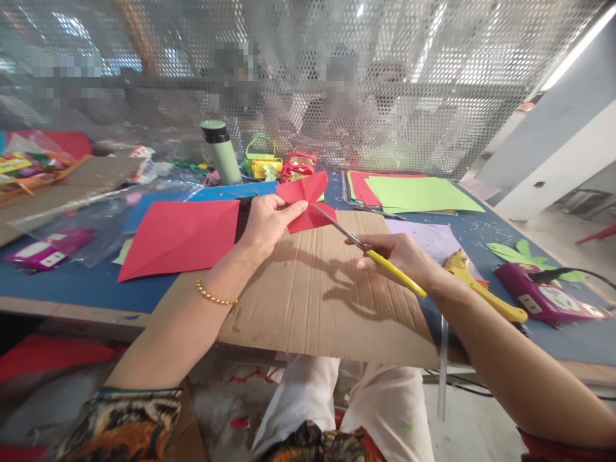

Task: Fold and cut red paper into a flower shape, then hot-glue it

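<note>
My left hand (270, 221) pinches a creased piece of red paper (308, 189) between thumb and fingers, raised above the cardboard (308, 301). My right hand (397, 253) is closed around a pair of scissors with yellow handles (395, 273). Their blades (337, 224) point up and left and meet the red paper at a slit on its right side. Shadows of both hands and the scissors fall on the cardboard. A larger red sheet (185, 237) with fold lines lies just left of my left hand.
A green tumbler (221, 154) and small yellow (266, 168) and red paper baskets (299, 165) stand at the back. Coloured sheets (423, 194) are stacked back right. A yellow glue gun (481, 292) and a purple power strip (548, 295) lie right; another purple strip (52, 249) lies left.
</note>
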